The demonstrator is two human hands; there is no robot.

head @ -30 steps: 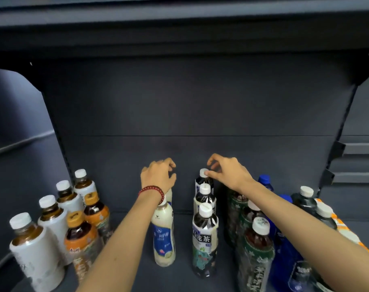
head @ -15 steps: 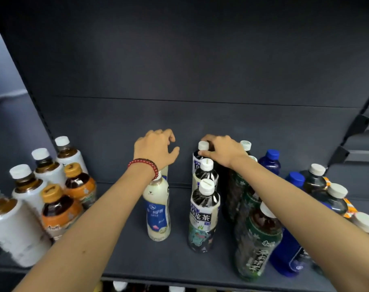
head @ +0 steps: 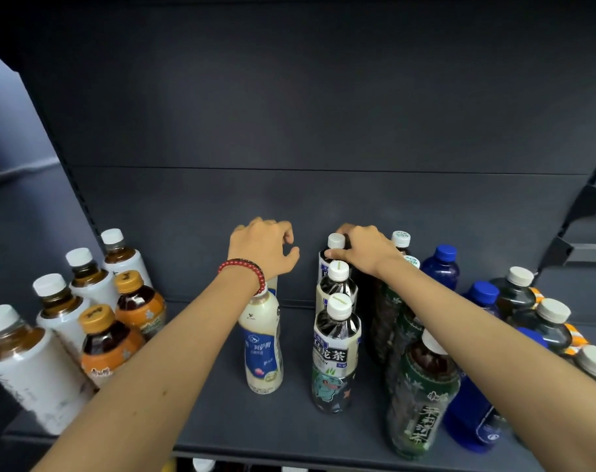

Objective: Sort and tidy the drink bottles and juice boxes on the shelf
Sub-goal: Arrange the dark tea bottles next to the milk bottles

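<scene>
While the right hand (head: 364, 253) is wrapped round the neck of the back oolong bottle (head: 336, 240), thumb in front and fingers behind just under the white cap, that bottle stands upright at the far end of a three-deep line just right of frame centre. It's tight against the middle oolong bottle (head: 337, 287), and the front oolong bottle (head: 335, 356) is lowest in frame. The left hand (head: 262, 247) sits just left of that, fingers curled down over the top of a rear milky bottle (head: 273, 283). Most of it is hidden by the wrist, so honestly can't tell if it's gripped or just touched. There's a red bead bracelet (head: 245, 270) on that wrist. The front milky bottle (head: 262, 338), blue label, stands right below it. Going outward, green tea bottles (head: 422, 396) line up under the right forearm, then blue bottles (head: 441, 267), then dark bottles with white caps (head: 517, 291) at the right edge. Lower left has a row of white-labelled tea bottles (head: 24, 362) with orange-labelled bottles (head: 109, 342) right beside them. Everything's on a dark grey shelf (head: 204, 420) with a dark back panel (head: 289, 131).
</scene>
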